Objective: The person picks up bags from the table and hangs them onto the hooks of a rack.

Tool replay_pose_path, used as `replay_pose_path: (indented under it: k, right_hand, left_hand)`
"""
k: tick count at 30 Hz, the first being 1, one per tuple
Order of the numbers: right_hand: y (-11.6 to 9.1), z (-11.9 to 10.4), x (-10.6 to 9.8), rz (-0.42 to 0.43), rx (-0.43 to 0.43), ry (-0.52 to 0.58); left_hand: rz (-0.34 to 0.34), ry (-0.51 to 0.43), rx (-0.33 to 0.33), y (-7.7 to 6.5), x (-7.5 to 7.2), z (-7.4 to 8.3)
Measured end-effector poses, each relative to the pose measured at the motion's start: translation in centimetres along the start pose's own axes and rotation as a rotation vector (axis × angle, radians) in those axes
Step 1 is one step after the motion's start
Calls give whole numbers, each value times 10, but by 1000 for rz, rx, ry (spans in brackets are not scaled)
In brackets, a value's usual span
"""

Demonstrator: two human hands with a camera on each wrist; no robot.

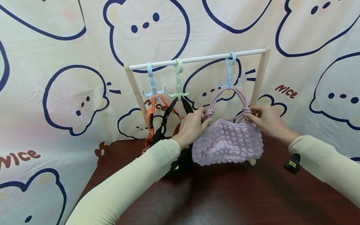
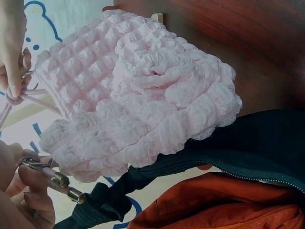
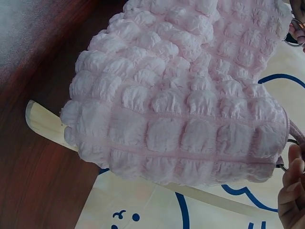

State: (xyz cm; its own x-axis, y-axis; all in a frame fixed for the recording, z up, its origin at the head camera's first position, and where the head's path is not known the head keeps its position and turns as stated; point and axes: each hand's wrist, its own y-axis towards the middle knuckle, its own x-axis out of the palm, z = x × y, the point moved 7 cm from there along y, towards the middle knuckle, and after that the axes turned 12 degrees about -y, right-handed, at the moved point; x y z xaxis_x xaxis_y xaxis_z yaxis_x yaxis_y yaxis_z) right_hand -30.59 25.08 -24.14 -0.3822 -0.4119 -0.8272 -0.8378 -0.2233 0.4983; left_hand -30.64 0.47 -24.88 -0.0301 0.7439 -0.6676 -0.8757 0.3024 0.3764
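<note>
A pale pink puffy handbag (image 1: 227, 143) hangs by its knotted pink cord handle (image 1: 244, 99) from a light blue hook (image 1: 229, 75). At the left end of the handle, my left hand (image 1: 192, 126) pinches the cord by its knot. My right hand (image 1: 265, 120) pinches the cord below the knot on the other side. Gold-toned metal hardware (image 2: 59, 179) shows by the left fingers in the left wrist view. The bag's quilted body (image 3: 190, 109) fills most of the right wrist view, with the right fingers at its upper corner.
The hook hangs on the white bar (image 1: 202, 58) of a wooden rack. Left of the handbag, a black bag (image 2: 267, 138) hangs from a green hook (image 1: 178, 78) and an orange bag (image 2: 214, 200) from another blue hook (image 1: 152, 81). The rack stands on a dark brown table (image 1: 225, 193).
</note>
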Motion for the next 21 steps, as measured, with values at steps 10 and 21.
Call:
replay_pose_path:
  k: [10, 21]
  right_hand:
    - [3, -2, 6, 9, -23, -9]
    - [3, -8, 8, 35, -40, -24]
  left_hand:
    - [-21, -22, -6, -2, 5, 0]
    - [-25, -27, 0, -2, 12, 0]
